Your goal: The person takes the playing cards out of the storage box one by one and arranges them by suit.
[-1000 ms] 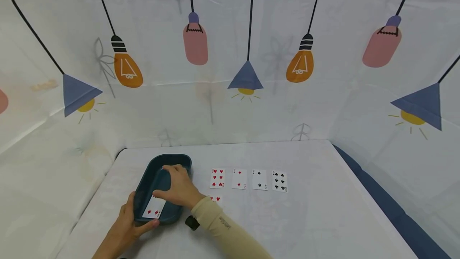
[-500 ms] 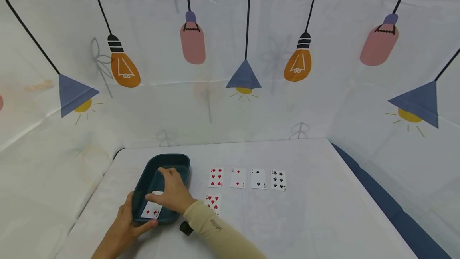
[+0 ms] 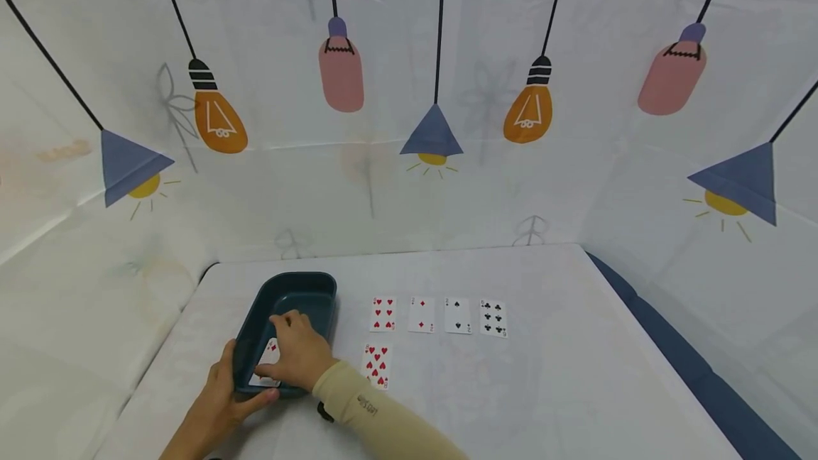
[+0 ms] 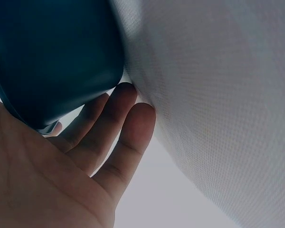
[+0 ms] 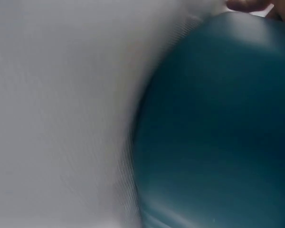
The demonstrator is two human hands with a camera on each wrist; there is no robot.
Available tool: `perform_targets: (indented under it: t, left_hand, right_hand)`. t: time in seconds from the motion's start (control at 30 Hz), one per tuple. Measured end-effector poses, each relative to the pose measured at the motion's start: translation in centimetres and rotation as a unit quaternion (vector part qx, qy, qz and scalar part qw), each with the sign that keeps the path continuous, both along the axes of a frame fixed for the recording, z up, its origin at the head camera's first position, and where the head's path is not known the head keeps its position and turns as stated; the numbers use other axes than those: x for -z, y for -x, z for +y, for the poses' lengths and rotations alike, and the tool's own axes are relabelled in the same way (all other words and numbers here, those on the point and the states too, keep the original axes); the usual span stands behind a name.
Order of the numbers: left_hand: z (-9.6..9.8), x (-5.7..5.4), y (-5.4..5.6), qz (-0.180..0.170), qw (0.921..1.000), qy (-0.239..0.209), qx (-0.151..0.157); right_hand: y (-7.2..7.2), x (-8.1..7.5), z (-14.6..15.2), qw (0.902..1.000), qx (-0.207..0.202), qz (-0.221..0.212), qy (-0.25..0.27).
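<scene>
A dark teal tray (image 3: 329, 289) stands at the left of the white-covered table. My left hand (image 3: 217, 396) grips its near left corner, the thumb along the near side and the fingers against the outer wall; in the left wrist view those fingers (image 4: 137, 126) lie beside the tray. Inside the tray lies a playing card (image 3: 271, 350) with red pips, partly hidden by my right hand (image 3: 297, 353). That hand reaches over the card, thumb and forefinger spread apart, the thumb overlapping the card's near end. The right wrist view shows mostly the tray's outer wall (image 5: 204, 118).
Right of the tray, a row holds a six of hearts (image 3: 383, 314), a two of diamonds (image 3: 422, 315), a two of spades (image 3: 457, 316) and a six of clubs (image 3: 493, 318). Another hearts card (image 3: 377, 364) lies below the first, beside my right sleeve (image 3: 390, 417).
My right hand has moved left and nearer, over the card in the tray. The lower hearts card, mostly covered by the arm before, now shows. The left hand stays on the tray.
</scene>
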State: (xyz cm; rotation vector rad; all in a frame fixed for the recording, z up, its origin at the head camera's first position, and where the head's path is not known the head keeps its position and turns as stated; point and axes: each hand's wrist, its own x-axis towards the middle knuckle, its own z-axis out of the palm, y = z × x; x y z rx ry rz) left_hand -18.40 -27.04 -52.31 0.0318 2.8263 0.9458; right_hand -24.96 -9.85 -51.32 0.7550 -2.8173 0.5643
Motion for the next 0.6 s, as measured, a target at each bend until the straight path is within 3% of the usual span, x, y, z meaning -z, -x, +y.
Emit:
perform_targets:
  t: [0.13, 0.33, 0.6]
  left_hand:
    - [-0.06, -0.03, -0.1, -0.003, 1.0, 0.003, -0.003]
    - [-0.1, 0.11, -0.18, 0.004, 1.0, 0.002, -0.005]
    - [-0.09, 0.51, -0.4, 0.048, 0.9988, -0.006, 0.003]
  right_hand:
    - [-0.2, 0.02, -0.32, 0.9989, 0.005, 0.002, -0.046]
    - [-0.21, -0.25, -0.6, 0.997, 0.005, -0.029, -0.072]
    - [0.48, 0.3, -1.01, 0.9938, 0.007, -0.045, -0.102]
